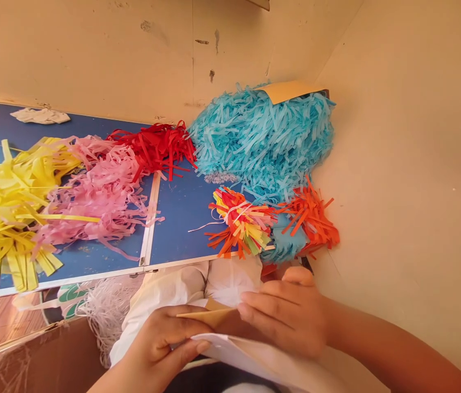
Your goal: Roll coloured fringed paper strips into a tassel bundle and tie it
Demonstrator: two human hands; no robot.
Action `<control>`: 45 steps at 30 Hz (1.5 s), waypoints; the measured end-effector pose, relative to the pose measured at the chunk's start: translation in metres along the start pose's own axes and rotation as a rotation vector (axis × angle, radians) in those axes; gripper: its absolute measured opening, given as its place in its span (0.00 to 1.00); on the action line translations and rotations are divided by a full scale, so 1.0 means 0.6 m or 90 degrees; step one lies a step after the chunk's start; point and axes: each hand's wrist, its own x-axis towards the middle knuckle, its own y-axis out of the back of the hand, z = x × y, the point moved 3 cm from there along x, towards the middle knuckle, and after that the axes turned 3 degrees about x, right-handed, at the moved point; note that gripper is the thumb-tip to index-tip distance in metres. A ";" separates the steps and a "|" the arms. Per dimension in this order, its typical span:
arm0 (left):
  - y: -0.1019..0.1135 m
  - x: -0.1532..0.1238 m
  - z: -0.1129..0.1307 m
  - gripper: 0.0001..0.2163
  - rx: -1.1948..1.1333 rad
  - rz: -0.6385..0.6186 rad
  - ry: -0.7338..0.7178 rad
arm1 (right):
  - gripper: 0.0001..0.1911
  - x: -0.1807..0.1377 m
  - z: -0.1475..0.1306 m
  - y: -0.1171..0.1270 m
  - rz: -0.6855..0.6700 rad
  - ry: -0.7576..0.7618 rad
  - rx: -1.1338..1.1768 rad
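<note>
My left hand (160, 344) and my right hand (287, 316) meet at the bottom centre over my lap. Both are closed on a tan paper sheet (214, 316) with a white underside, its pointed edge between the fingertips. The left thumb presses on the white edge of the sheet. Just beyond the hands, at the table's near edge, lies a tied multicoloured paper-strip pom-pom (242, 221), with an orange strip bundle (312, 218) beside it.
A blue table (181, 213) carries heaps of shredded paper: yellow (5, 207), pink (95, 196), red (152, 144) and a big light-blue pile (263, 139). Beige walls close the back and right. White shreds (107, 305) and a cardboard box (29, 360) sit below left.
</note>
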 end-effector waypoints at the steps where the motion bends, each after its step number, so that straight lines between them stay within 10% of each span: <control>1: -0.001 -0.001 -0.001 0.12 0.000 0.003 -0.001 | 0.07 -0.002 -0.001 0.000 0.000 0.012 -0.010; 14: 0.000 0.001 -0.002 0.09 0.014 0.004 0.002 | 0.11 -0.001 -0.002 -0.004 0.042 0.022 0.001; 21: -0.007 -0.002 -0.024 0.11 0.006 0.030 0.121 | 0.15 -0.014 0.041 -0.001 0.121 -0.312 0.380; 26: -0.008 0.000 -0.049 0.14 0.083 0.259 0.252 | 0.03 -0.066 0.044 0.049 0.348 -0.546 0.483; 36: -0.038 -0.002 -0.056 0.16 0.077 0.376 0.325 | 0.03 -0.044 -0.082 -0.182 0.420 -0.823 0.546; 45: -0.051 -0.003 -0.063 0.15 0.085 0.362 0.289 | 0.04 -0.051 -0.069 -0.190 0.447 -0.880 0.546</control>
